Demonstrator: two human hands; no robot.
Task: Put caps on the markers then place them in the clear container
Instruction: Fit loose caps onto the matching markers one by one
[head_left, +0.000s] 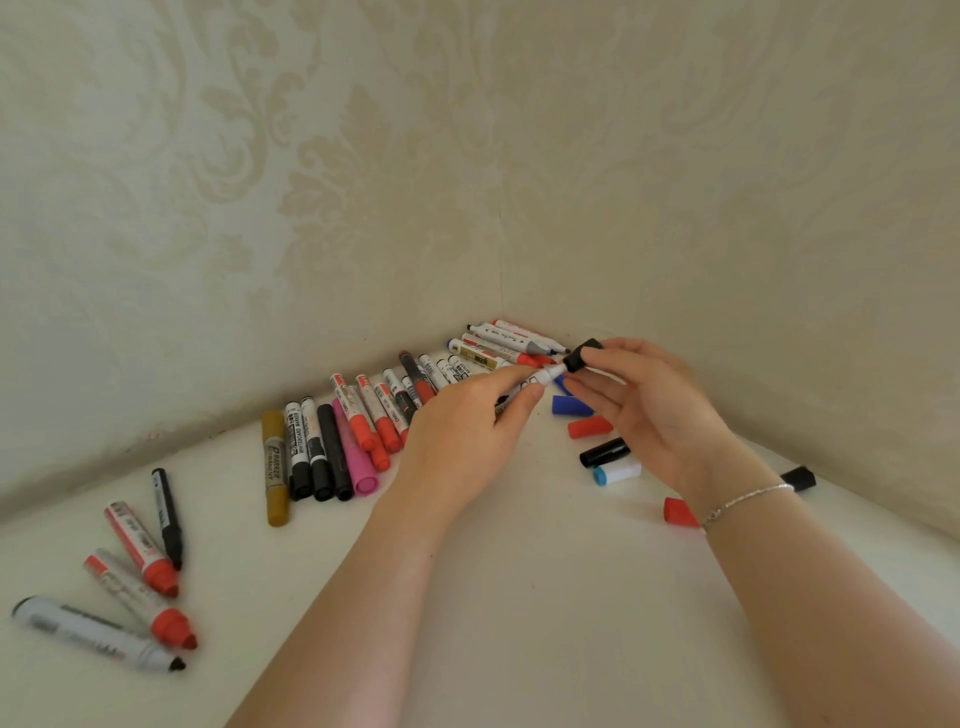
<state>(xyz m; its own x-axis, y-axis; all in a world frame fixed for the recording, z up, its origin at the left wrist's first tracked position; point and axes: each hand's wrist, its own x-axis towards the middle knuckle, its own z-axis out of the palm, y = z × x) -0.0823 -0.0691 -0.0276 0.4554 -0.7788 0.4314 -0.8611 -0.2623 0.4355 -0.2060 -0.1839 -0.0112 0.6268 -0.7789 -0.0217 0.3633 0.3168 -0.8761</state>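
On the gold marker (274, 466) in front of me I can make out a label that seems to read "PAINT MARKER", though only "MARKER" comes through with any certainty. The black-capped white marker (298, 451) just right of it carries a line of small capital letters along its barrel, too fine for me to read. The printing on the other markers, including the one (524, 387) in my left fingers (511, 382), is blurred or too small to tell.
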